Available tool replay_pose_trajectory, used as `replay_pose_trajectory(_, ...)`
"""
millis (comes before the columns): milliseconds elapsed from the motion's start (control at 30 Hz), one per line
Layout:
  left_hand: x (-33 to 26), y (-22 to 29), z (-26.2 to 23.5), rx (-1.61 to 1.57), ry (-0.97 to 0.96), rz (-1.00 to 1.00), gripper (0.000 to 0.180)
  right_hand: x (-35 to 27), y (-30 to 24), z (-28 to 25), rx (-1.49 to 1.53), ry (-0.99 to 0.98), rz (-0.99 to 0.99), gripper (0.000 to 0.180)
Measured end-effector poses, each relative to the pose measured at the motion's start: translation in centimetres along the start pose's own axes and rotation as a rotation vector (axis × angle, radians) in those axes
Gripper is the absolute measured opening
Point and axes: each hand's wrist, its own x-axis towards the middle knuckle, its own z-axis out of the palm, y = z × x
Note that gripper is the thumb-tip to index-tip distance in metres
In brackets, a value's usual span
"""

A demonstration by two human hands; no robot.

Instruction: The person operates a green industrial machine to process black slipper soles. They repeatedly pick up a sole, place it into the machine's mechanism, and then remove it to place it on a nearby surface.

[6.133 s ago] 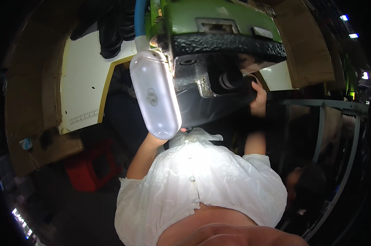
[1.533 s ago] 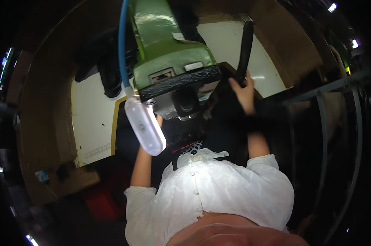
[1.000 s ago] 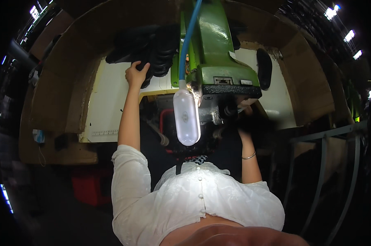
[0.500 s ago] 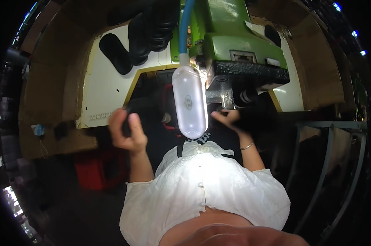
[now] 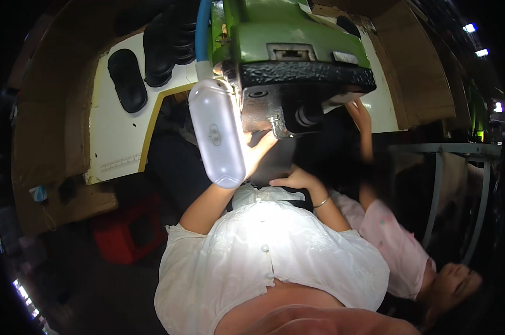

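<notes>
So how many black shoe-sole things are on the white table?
2 clear groups: one single black sole lying alone at the left, and a stack of black soles right of it. The stack's count is unclear; the green machine may hide more.

The machine head [image 5: 297, 61] stands over the middle of the counter [image 5: 118, 139]. A lamp [image 5: 216, 131] hangs at its left side. Soles [image 5: 128, 79] lie on the counter to the far left. Under the machine, both hands, left hand [image 5: 258, 153] and right hand [image 5: 294, 180], rest on a piece [image 5: 275, 164]. Another person's arm [image 5: 364, 128] reaches in from the right.
</notes>
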Motion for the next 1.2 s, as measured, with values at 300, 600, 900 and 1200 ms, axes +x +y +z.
replay_pose_trajectory(300,-2.8,-4.4,-3.3,-0.845,-0.045,-0.304,0.021,-4.5,-5.5,-9.3,0.888,0.604,-0.314,0.033)
replay_pose_trajectory(600,-5.1,1.6,-6.6,-0.423,0.296,-0.033,0.020,2.6,-13.7,-5.9,1.357,0.618,-0.530,0.021)
replay_pose_trajectory(900,-6.6,-2.9,-11.6,-0.455,0.440,-0.298,0.021,2.5,-15.3,2.2,1.035,0.643,-0.643,0.024)
replay_pose_trajectory(1200,-7.0,-7.1,-4.9,0.320,-0.173,-0.191,0.026,2.5,-18.9,-0.3,0.271,0.299,-0.552,0.034)
